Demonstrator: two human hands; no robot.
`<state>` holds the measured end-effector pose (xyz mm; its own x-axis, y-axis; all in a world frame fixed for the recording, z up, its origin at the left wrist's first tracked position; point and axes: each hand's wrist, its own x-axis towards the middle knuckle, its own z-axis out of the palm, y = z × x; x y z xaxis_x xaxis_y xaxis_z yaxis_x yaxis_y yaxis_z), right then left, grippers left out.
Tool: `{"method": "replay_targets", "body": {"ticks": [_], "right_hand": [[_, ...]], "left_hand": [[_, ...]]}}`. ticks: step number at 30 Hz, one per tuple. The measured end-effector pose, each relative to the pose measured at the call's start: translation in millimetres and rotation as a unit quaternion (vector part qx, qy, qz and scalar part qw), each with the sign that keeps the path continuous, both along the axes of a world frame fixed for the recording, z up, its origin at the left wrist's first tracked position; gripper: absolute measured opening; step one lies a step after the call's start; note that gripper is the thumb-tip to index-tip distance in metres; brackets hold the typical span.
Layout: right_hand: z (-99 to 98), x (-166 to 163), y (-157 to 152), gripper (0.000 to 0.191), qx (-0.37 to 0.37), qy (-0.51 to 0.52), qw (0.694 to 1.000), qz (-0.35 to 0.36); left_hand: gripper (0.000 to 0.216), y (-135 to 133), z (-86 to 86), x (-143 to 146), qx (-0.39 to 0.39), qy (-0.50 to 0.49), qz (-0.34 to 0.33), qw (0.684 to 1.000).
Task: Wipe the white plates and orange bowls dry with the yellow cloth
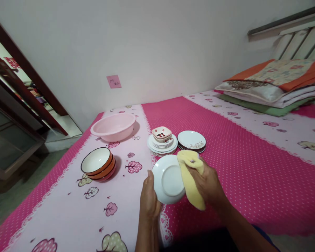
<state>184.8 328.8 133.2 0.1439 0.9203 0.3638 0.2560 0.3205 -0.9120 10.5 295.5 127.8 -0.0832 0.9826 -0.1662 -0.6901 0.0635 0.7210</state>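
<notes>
My left hand grips a small white plate by its left edge, with the underside turned toward me. My right hand is closed on a yellow cloth and presses it against the plate's right side. Both hands hover over the near part of a bed covered with a pink patterned sheet.
On the sheet stand a pink basin, stacked orange-rimmed bowls, a pile of white plates topped by a small square dish, and another stack of plates. Folded bedding lies at the far right. A doorway opens at left.
</notes>
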Motion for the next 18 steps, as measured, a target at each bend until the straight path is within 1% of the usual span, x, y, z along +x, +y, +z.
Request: {"method": "replay_targets", "body": {"ticks": [2,4,6,8,10,12,13,15,16,17,18], "right_hand": [[-1.6,-3,-1,0.04,-0.039,0.035,0.999,0.004],[-6.8,-8,-3,0.043,-0.063,0.068,0.996,0.012],[-16.6,-16,-5,0.046,-0.072,0.089,0.993,0.011],[-30.3,-24,-8,0.047,-0.067,0.079,0.995,0.004],[-44.3,-33,-12,0.046,-0.028,0.032,0.999,-0.012],[-53.9,-42,-19,0.043,0.045,-0.032,0.998,-0.017],[-56.2,-46,-24,0.043,0.086,-0.058,0.995,-0.007],[-56.7,-55,-36,0.044,0.152,-0.101,0.982,0.038],[-55.8,-58,-42,0.046,0.173,-0.123,0.975,0.066],[-54.6,-62,-47,0.048,0.188,-0.151,0.966,0.09],[-53.7,-65,-52,0.05,0.203,-0.181,0.956,0.109]], "left_hand": [[0.053,3,1.0,-3,-0.018,-0.054,0.024,0.998],[0.053,6,2.5,-5,-0.039,-0.094,0.054,0.993],[0.052,8,3.5,-6,-0.048,-0.116,0.095,0.988],[0.052,10,3.8,-7,-0.045,-0.127,0.131,0.982],[0.052,12,3.5,-6,-0.04,-0.136,0.146,0.979],[0.054,15,3.3,-4,-0.041,-0.145,0.145,0.978],[0.056,15,3.1,-3,-0.043,-0.15,0.142,0.977],[0.061,15,2.3,-2,-0.05,-0.165,0.138,0.975],[0.064,14,1.3,-3,-0.057,-0.175,0.131,0.974],[0.067,13,-0.3,-5,-0.067,-0.185,0.113,0.974],[0.07,11,-2.4,-8,-0.077,-0.194,0.081,0.975]]}}
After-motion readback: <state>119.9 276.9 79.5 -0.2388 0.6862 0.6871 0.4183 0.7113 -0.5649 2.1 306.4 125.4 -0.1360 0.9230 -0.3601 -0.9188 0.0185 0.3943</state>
